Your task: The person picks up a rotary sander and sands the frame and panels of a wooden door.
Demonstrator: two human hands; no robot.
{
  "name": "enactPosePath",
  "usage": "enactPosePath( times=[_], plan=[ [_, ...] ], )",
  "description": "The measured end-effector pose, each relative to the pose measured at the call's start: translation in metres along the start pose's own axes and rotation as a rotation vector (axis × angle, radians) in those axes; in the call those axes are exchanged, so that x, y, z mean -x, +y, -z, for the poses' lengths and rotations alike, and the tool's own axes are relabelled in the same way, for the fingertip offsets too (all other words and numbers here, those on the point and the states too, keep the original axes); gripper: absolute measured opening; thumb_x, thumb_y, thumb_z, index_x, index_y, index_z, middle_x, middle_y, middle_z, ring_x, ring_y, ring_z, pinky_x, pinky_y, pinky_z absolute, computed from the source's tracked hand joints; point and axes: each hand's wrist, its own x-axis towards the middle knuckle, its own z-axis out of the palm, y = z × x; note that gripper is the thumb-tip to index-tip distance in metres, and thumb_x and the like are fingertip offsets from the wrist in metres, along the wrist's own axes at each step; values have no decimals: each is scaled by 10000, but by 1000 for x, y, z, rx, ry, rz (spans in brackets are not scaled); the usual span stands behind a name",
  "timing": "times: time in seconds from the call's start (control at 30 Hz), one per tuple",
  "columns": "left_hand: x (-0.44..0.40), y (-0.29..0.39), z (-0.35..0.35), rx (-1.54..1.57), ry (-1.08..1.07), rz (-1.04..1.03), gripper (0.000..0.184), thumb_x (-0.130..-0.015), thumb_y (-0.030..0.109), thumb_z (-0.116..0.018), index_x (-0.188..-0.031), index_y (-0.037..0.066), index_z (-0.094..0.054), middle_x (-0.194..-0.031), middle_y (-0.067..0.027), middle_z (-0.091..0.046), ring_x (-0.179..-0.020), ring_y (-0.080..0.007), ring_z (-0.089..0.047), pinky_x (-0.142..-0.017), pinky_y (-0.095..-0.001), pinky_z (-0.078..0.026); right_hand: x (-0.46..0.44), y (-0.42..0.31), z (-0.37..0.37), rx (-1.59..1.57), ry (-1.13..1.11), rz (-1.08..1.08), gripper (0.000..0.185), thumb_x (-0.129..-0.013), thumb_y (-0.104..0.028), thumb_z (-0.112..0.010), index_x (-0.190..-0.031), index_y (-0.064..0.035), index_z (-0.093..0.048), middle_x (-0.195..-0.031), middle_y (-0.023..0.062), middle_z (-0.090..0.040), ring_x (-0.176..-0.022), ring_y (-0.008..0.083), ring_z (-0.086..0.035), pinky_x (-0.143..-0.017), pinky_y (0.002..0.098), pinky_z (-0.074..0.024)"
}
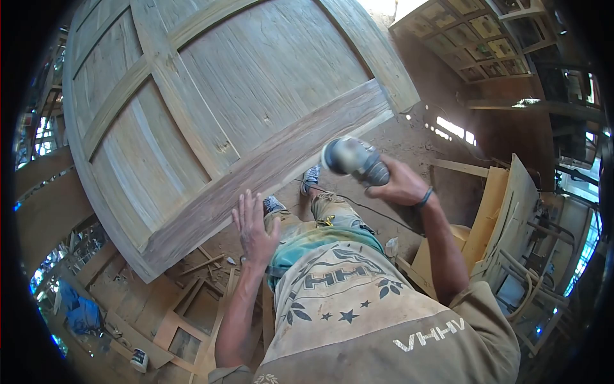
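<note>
Panelled door [268, 83] ahead, reaching well over to the left. Sander [348, 157] near the door's close edge, toward its right end; cord [377, 212] running between there and the shoes [311, 176]. Lower left: wooden frames [171, 328] on the floor [409, 144], tub [139, 360] left of them, cloth [80, 310] farther left. Right: upright board [515, 205], chair frames [526, 281] beyond. Ahead right: second panelled piece [470, 38].

Right hand [401, 182] gripping power sander [352, 159] (blurred), left hand [254, 232] near panelled door [268, 77]
</note>
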Motion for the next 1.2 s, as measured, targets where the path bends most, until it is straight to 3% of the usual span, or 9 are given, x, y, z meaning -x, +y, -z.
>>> enactPosePath(
  times=[0.23,0.37,0.47,0.53,0.63,0.7,0.87,1.0,1.2],
  plan=[
    [-30,31,-13,37,17,-66,806,-834,246,-746,-1535,57,-397,-1630,-187,-302,-1538,-339,-219,-1244,-561,-115,-1,4,36,25,62,30,642,-662,-303,-801,-1197,15,-639,-983,144,-715,-875,265,-694,-837,371,-549],
    [-23,16,-13,29,25,-50,825,-827,247,-756,-1540,63,-384,-1634,-185,-291,-1539,-345,-210,-1240,-564,-130,2,-5,9,-36,-36,-19,655,-673,-278,-798,-1238,4,-624,-1080,186,-716,-977,266,-697,-894,376,-540],
    [-18,5,-6,-24,54,66,845,-851,280,-728,-1560,37,-336,-1648,-204,-249,-1543,-359,-188,-1252,-557,-112,1,-7,-19,-21,-127,100,754,-694,-259,-777,-1355,19,-543,-1092,254,-708,-998,341,-702,-923,394,-532],
    [-16,4,-1,-38,48,92,861,-853,290,-728,-1567,37,-318,-1654,-210,-225,-1546,-359,-174,-1253,-558,-99,-4,1,-31,-15,-113,130,766,-693,-255,-775,-1366,20,-533,-1087,261,-706,-998,344,-702,-925,397,-531],
    [-27,21,-3,-83,27,103,880,-852,298,-727,-1574,34,-298,-1660,-223,-195,-1547,-369,-161,-1252,-566,-90,-6,5,-13,-30,-114,136,769,-696,-248,-768,-1373,26,-527,-1083,276,-702,-1002,349,-703,-929,395,-529],
    [-38,40,-9,-118,5,84,883,-850,296,-726,-1574,31,-296,-1659,-231,-189,-1546,-379,-161,-1248,-573,-93,-7,20,11,-82,-37,150,842,-670,-257,-779,-1375,104,-493,-1069,337,-681,-1007,419,-696,-927,408,-534],
    [-82,101,-55,-61,-10,-195,841,-845,281,-716,-1546,8,-339,-1636,-242,-247,-1542,-380,-184,-1239,-592,-106,-14,62,77,-52,78,13,789,-664,-274,-794,-1349,35,-556,-1064,257,-711,-977,334,-714,-905,383,-544],
    [-113,145,-82,-41,-48,-333,807,-851,269,-706,-1529,-3,-362,-1630,-220,-281,-1542,-348,-207,-1236,-597,-116,-16,83,104,-84,248,-31,652,-662,-275,-799,-1240,-22,-635,-1009,178,-723,-934,258,-705,-880,371,-547],
    [-102,137,-81,-19,-114,-420,798,-850,259,-709,-1526,4,-370,-1627,-171,-311,-1537,-321,-235,-1238,-570,-149,-18,101,64,-229,347,2,598,-661,-268,-806,-1184,-23,-653,-1001,159,-726,-913,255,-702,-863,369,-548]
  ],
)
